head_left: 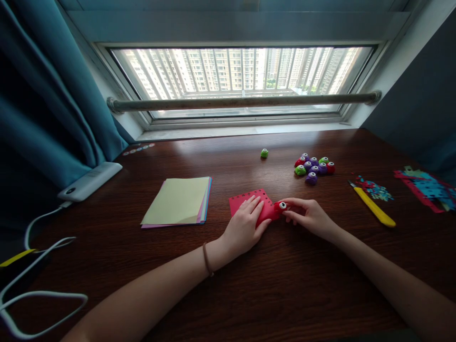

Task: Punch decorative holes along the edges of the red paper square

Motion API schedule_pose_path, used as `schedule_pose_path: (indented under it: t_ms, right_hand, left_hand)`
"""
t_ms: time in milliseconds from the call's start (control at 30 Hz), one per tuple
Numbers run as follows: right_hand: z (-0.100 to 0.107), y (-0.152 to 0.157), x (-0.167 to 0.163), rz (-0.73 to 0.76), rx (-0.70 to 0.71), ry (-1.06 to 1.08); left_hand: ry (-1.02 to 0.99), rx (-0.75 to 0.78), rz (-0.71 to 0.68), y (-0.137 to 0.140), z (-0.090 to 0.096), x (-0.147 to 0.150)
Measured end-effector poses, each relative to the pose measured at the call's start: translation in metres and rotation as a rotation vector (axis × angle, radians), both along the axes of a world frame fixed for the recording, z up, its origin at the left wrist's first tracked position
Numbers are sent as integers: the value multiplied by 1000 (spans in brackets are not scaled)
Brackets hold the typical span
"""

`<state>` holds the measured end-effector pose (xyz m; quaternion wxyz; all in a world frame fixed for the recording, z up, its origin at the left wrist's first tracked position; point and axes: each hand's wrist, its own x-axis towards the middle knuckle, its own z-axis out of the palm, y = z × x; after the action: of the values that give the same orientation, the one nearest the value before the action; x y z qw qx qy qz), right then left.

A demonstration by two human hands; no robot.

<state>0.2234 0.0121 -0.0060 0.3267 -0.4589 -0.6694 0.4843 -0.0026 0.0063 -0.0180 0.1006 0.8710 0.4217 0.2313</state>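
A red sheet of paper [238, 202] with small holes along its far edge lies on the dark wooden table. My left hand [245, 223] rests flat on it, fingers stretched out. At the sheet's right edge sits a small red craft hole punch [278, 208] with a white, eye-like button. My right hand [308, 214] grips this punch from its right side with thumb and fingers; the fingertips are partly hidden. To the left of my left hand lies a stack of coloured paper [176, 202], pale yellow on top.
Several purple, green and red punches [313, 166] stand together at the back right. One green punch [264, 153] stands apart. Further right lie a yellow craft knife [375, 208], paper confetti [375, 189] and punched paper strips [425, 185]. A white power bank [90, 180] with a cable [42, 295] is at left.
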Motion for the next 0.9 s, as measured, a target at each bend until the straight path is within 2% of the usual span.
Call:
schedule_pose_path:
  t_ms: [367, 633, 767, 900]
  right_hand:
    - [-7, 3, 1, 0, 94, -87]
    - [-4, 0, -4, -37, 141, -125]
    - [-2, 0, -5, -1, 112, -113]
    - [-2, 0, -4, 21, 147, -107]
  left_hand:
    - [93, 13, 24, -1, 0, 0]
    - [111, -20, -7, -1, 1, 1]
    - [146, -35, -15, -1, 2, 1]
    - [166, -39, -21, -2, 2, 0]
